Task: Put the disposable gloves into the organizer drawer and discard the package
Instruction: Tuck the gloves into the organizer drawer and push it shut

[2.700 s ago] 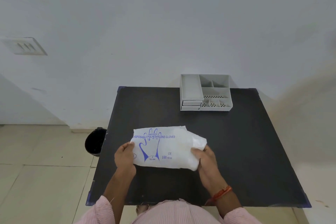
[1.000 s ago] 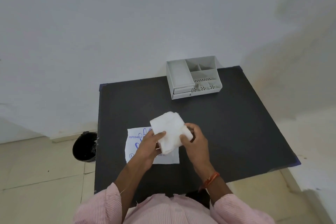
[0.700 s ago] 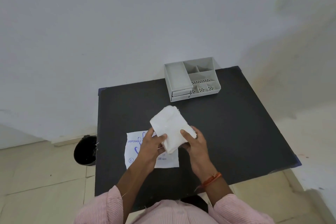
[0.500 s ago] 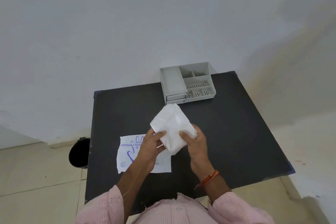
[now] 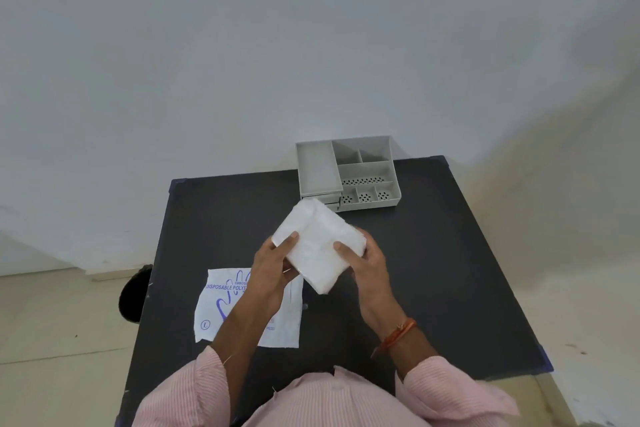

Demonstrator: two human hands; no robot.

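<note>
Both hands hold the stack of gloves (image 5: 317,246) up over the bench (image 5: 433,270): left hand (image 5: 273,270) and right hand (image 5: 363,263) pinch its sides. The empty package (image 5: 221,305) lies flat on the bench. I think the next job is opening the organizer (image 5: 346,175) drawer.

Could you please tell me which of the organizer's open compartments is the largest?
The long compartment at the organizer's left end, spanning its full depth; the others are smaller divided cells.

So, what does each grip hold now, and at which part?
Both hold one white folded stack of thin plastic gloves: the left grip pinches its left corner, the right grip its right edge, thumbs on top.
</note>
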